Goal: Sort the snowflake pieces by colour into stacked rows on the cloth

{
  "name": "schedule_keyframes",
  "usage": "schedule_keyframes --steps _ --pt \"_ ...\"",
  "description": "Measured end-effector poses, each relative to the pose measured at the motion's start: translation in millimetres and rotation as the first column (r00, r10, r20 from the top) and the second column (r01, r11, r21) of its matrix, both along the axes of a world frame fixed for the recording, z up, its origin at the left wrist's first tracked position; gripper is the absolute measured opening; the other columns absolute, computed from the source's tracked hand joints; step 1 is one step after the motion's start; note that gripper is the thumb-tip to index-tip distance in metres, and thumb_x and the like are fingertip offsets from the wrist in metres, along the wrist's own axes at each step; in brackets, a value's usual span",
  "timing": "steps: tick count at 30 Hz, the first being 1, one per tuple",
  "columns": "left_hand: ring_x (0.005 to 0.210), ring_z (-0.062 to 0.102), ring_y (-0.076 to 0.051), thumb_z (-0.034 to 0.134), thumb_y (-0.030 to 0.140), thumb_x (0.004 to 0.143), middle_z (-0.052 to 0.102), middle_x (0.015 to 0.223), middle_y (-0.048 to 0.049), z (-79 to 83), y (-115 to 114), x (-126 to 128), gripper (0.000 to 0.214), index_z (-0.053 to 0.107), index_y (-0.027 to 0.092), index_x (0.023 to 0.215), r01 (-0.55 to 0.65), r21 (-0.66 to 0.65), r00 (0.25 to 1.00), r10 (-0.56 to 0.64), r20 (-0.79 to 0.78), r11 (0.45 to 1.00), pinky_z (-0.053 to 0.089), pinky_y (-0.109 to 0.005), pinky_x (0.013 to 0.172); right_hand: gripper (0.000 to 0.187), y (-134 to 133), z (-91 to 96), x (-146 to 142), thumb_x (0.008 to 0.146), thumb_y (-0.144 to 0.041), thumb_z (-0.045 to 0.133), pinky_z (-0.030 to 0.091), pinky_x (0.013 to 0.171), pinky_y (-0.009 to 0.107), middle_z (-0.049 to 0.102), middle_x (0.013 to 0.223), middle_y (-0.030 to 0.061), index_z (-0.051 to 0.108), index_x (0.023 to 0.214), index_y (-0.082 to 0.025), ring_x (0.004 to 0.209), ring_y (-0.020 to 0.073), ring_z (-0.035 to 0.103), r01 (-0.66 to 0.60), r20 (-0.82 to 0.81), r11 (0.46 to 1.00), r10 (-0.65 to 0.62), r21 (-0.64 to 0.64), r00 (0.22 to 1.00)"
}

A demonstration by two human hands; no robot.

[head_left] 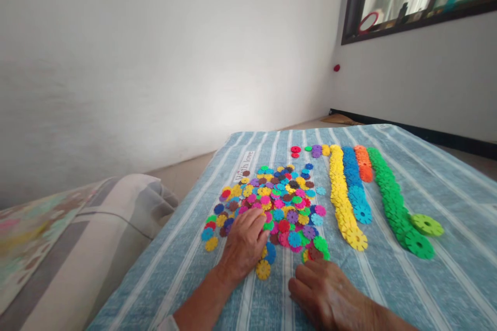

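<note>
A mixed pile of snowflake discs (277, 201), flat plastic pieces with notched rims in many colours, is spread over the striped cloth. My left hand (244, 243) lies on the near left part of the pile, its fingers stretched loosely over the discs. Beside it are a yellow disc (263, 269) and a blue disc (271, 252). My right hand (326, 289) rests on the cloth at the pile's near edge, fingers curled in; whatever they hold is hidden. Just beyond its knuckles sit a brown disc (316, 252) and a green disc (321, 243).
Right of the pile run overlapping rows of discs: yellow (338, 186), blue (351, 170), orange (363, 163) and green (390, 191). A lime disc (427, 225) lies beside the green row. Red discs (295, 150) and purple discs (316, 151) lie at the back. Bedding (128, 217) is at left.
</note>
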State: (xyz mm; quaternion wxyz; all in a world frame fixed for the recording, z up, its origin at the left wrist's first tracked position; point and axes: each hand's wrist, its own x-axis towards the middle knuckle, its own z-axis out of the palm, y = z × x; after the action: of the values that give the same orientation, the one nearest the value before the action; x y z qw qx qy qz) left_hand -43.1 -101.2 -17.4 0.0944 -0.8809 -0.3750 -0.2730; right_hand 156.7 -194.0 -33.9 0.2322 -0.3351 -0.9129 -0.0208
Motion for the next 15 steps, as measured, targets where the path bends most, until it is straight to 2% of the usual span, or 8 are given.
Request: schedule_keyframes --steps 6,15 --pt "0.100 0.061 -0.024 0.048 0.017 0.084 0.066 0.107 -0.0111 -0.8 8.3 -12.1 0.022 0.063 0.015 0.100 -0.124 0.004 0.992 0.124 -0.002 0.992 0.051 -0.042 0.088 0.019 -3.0 8.8 0.4 0.078 -0.005 0.056 0.027 0.052 0.029 0.059 0.071 -0.0003 0.046 0.071 -0.019 0.057 0.0143 0.047 -0.002 0.029 0.995 0.005 -0.096 1.000" --pt "0.086 0.061 -0.020 0.043 0.010 0.083 0.067 0.088 -0.0077 2.5 14.6 -23.2 0.021 0.064 0.016 0.084 -0.235 -0.007 0.972 0.235 -0.028 0.972 0.051 -0.033 0.078 0.019 -8.4 11.8 2.2 0.080 -0.003 0.054 0.028 0.054 0.029 0.058 0.073 0.0004 0.048 0.072 -0.019 0.059 0.0150 0.047 0.017 0.025 0.988 -0.013 -0.151 1.000"
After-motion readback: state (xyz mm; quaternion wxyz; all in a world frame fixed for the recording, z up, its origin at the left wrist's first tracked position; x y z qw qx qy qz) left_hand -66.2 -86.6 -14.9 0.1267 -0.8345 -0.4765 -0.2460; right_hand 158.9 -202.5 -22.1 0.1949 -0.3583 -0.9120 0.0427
